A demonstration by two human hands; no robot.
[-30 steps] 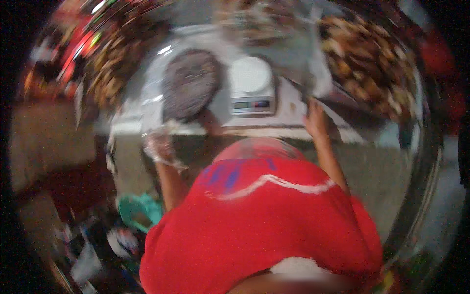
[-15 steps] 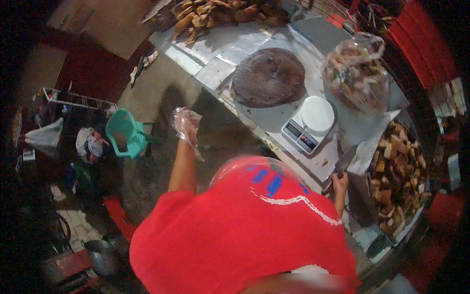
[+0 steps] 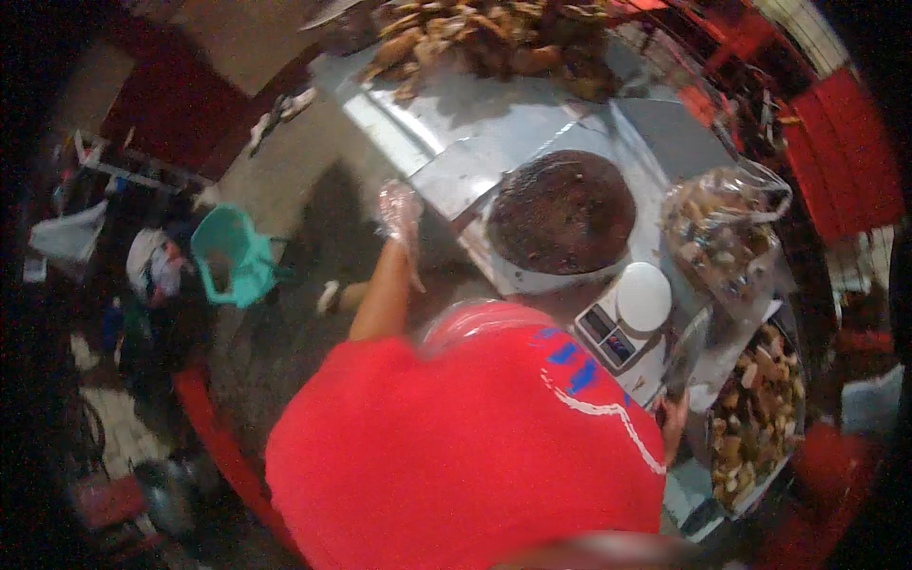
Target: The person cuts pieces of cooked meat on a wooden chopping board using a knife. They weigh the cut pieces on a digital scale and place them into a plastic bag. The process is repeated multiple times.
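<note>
My left hand (image 3: 399, 211), in a loose clear plastic glove, hangs in the air beside the table's left edge. Its fingers look loosely extended, though blurred, and nothing shows in them. Low on the right, my right hand (image 3: 671, 418) grips a knife (image 3: 688, 350) whose broad blade points away from me, just right of the kitchen scale (image 3: 622, 318). Part of that hand is hidden by my red shirt. Beyond the scale lies a round dark chopping block (image 3: 562, 214), with nothing on its top.
Brown cooked meat pieces (image 3: 494, 38) are heaped at the table's far end. A clear bag of food pieces (image 3: 722, 228) stands at the right, above a tray of chopped chunks (image 3: 755, 418). On the floor at left is a green plastic chair (image 3: 233, 256).
The view has shifted, so the table items sit lower in the picture. My gloved left hand has come nearer the table edge and points more forward. The knife stays in my right hand.
</note>
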